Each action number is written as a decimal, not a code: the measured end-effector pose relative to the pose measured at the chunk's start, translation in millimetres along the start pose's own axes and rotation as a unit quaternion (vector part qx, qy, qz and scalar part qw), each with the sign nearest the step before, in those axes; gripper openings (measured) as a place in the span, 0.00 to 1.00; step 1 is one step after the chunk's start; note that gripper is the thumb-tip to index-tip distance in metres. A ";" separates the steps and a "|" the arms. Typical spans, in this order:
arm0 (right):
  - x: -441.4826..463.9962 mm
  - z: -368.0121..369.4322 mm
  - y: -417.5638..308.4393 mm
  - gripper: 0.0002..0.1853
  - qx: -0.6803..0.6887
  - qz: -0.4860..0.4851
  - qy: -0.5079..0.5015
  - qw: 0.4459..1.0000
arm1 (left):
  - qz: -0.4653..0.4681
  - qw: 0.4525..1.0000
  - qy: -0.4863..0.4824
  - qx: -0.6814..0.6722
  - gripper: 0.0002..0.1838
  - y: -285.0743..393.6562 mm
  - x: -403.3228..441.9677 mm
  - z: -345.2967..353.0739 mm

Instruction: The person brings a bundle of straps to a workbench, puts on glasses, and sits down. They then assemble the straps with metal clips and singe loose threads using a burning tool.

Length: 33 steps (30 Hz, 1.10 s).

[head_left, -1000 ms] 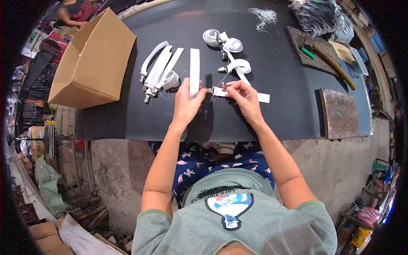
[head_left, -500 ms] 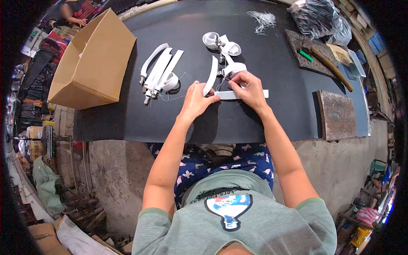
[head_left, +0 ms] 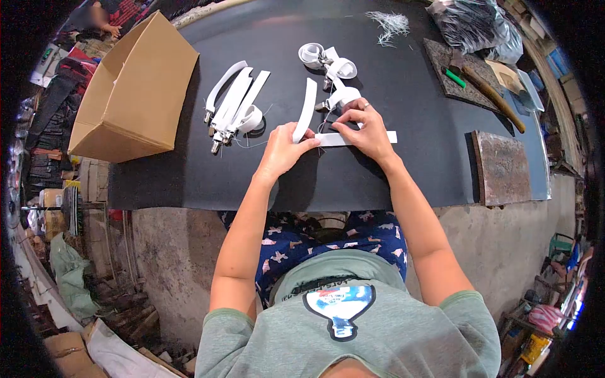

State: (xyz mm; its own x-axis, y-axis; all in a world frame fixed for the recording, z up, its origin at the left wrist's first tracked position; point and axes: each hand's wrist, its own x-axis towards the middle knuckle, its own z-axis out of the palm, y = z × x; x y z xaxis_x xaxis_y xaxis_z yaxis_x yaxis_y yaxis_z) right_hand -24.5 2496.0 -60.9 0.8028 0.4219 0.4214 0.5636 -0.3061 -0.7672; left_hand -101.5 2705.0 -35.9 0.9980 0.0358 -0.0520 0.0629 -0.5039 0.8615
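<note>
A white elastic strap (head_left: 305, 108) rises in a curve from my left hand (head_left: 282, 150), whose thumb and fingers are closed on it. Another length of white strap (head_left: 387, 137) lies flat, running from the left thumb tip to beneath my right hand (head_left: 370, 133). The right thumb and forefinger are pinched together above this strap; what is between them is too small to make out. Thin thread hangs around the fingertips. Just beyond the right hand, rolled white straps with metal clips (head_left: 342, 68) lie joined in a chain by thread.
A bundle of white straps with metal clips (head_left: 236, 110) lies to the left, beside an open cardboard box (head_left: 135, 94). Thread scraps (head_left: 391, 26) lie at the back. On the right are a hammer (head_left: 491, 97), a green marker (head_left: 455, 78), a stone slab (head_left: 504, 167) and a plastic bag (head_left: 472, 25).
My left hand has shifted slightly left with its strap. The right fingertips have changed their pinch a little, and the view has moved slightly.
</note>
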 end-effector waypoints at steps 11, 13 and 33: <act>0.2 2.4 -2.4 0.09 0.000 0.004 0.006 1.000 | 0.000 1.000 -0.005 0.011 0.15 1.8 -1.7 -1.9; 0.0 1.9 -4.2 0.08 -0.001 0.001 0.006 1.000 | -0.003 1.000 -0.010 0.002 0.14 2.0 -2.7 -2.2; 2.2 -40.9 15.5 0.06 0.544 0.102 0.135 0.822 | 0.014 0.950 0.151 -0.272 0.12 11.8 0.5 -151.7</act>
State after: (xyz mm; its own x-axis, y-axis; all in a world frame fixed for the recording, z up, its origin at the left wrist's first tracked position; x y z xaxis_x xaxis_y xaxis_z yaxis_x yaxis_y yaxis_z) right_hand -6.0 2457.2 -52.1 0.9556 0.2067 0.2099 0.0224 0.6595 -0.7513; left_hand -100.9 2829.9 50.8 0.9471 0.3170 0.0513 -0.0569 0.0085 0.9983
